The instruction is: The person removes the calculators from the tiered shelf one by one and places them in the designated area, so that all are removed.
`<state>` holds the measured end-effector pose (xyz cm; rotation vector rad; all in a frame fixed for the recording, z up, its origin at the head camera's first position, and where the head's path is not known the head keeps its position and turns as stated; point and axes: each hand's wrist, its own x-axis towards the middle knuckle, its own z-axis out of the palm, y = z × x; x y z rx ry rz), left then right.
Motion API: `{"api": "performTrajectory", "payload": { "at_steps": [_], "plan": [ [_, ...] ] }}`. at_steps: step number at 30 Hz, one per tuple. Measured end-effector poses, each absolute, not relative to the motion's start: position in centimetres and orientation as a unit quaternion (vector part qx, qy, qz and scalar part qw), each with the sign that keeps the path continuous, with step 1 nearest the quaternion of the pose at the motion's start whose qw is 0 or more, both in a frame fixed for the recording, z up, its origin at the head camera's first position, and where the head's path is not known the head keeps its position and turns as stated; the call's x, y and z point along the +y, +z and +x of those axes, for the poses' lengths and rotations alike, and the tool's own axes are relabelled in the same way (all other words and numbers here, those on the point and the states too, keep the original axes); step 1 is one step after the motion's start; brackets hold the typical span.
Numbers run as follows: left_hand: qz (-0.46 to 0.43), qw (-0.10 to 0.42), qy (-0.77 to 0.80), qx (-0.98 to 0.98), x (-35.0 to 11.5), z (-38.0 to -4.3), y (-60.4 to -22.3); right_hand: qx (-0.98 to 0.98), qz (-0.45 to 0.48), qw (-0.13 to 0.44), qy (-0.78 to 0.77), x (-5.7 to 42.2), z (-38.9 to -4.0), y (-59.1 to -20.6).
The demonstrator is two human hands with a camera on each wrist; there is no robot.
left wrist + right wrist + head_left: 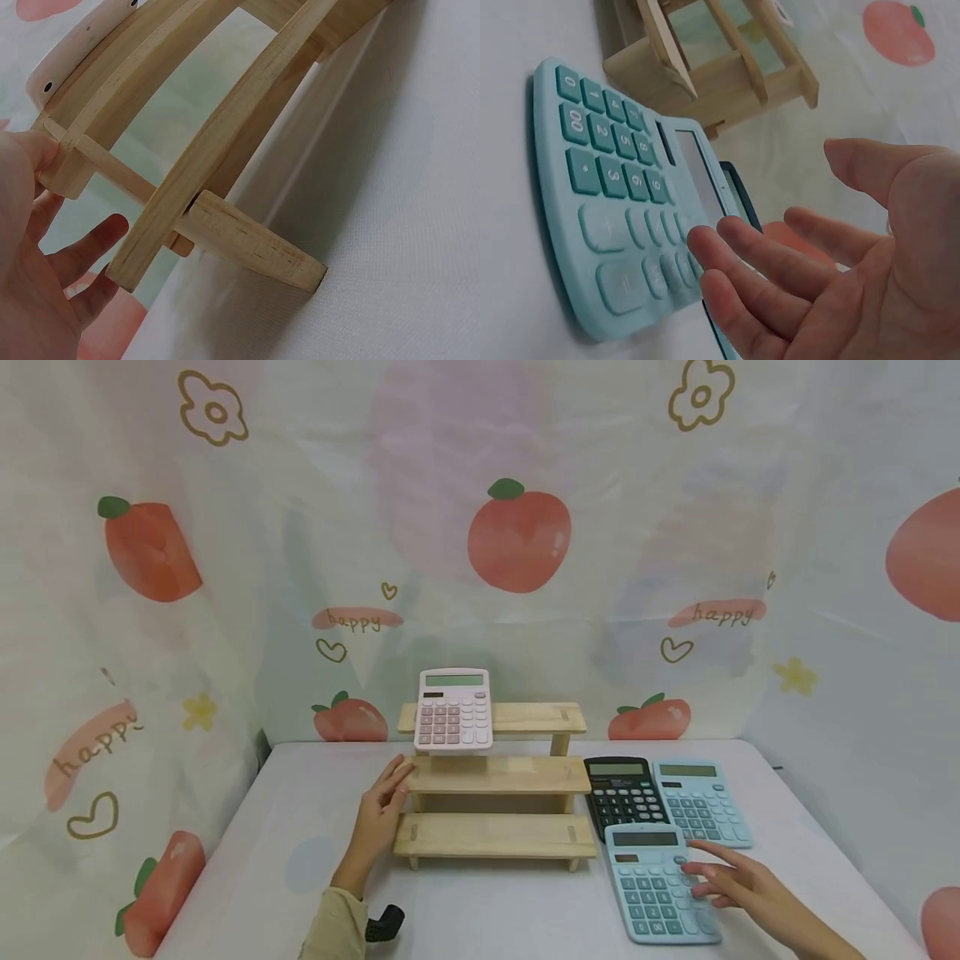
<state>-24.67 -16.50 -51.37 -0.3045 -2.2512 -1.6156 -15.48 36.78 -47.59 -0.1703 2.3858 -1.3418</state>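
My left hand [381, 814] is at the left end of a three-tier wooden shelf [495, 835], touching the end of its middle board. In the left wrist view, the fingers [94, 244] are spread beside the board ends. A pink calculator [453, 714] leans upright on the top tier. My right hand [738, 889] is over the right edge of the front light-blue calculator [645, 893], its fingers extended and apart. The right wrist view shows the fingertips [705, 244] close to that calculator's keys; contact is unclear. The calculator lies face up on the table.
Behind the front calculator lie a black calculator [622, 793] and another light-blue calculator [701, 802], side by side, right of the shelf. A small black curved object [385, 924] is by the left sleeve [335, 922]. A fruit-printed curtain [585, 660] hangs behind the white table [480, 918].
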Motion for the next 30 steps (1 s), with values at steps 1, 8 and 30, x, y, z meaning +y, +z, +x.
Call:
{"api": "performTrajectory", "payload": {
  "at_steps": [1,8,30],
  "plan": [
    [-0.11,0.174,-0.572,-0.794,-16.6,-24.7,-51.4,0.854,-0.062,0.19,-0.48,36.4,-15.7,-47.4],
    [-0.127,0.168,-0.582,-0.786,-17.0,-24.7,-51.4,0.859,-0.051,0.148,-0.488,33.2,-16.7,-46.1],
    [-0.114,0.171,-0.573,-0.793,-16.7,-24.6,-51.3,0.809,-0.163,0.08,-0.56,26.0,-20.5,-44.1]
  ]
}}
